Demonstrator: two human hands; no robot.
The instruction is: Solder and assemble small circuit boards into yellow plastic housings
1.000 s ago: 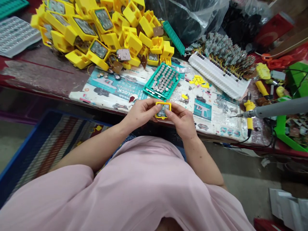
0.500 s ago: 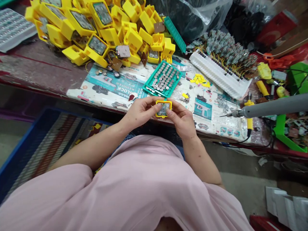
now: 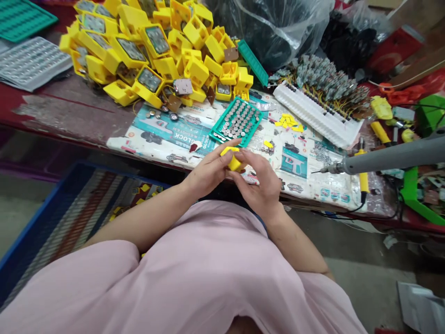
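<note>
A small yellow plastic housing [image 3: 233,160] is held between my two hands over the table's front edge. My left hand [image 3: 210,169] grips its left side with thumb and fingers. On the other side, my right hand [image 3: 260,181] closes its fingers and thumb around the housing's right side. The open face with the grey parts is turned out of sight. Just beyond my hands lies a green tray [image 3: 212,133] with many round button cells [image 3: 238,118] in it. Small yellow plastic pieces [image 3: 288,121] lie to its right.
Many yellow housings [image 3: 167,51] are heaped at the back left. White foam [image 3: 313,116] with wired circuit boards stands at the back right. A grey electric screwdriver [image 3: 389,157] juts in from the right, above a yellow-handled tool [image 3: 363,171]. A blue crate [image 3: 38,227] sits low left.
The yellow housing has been turned in my hands, so its open face with the grey parts no longer shows. My right hand has shifted its hold. The view has moved slightly.
</note>
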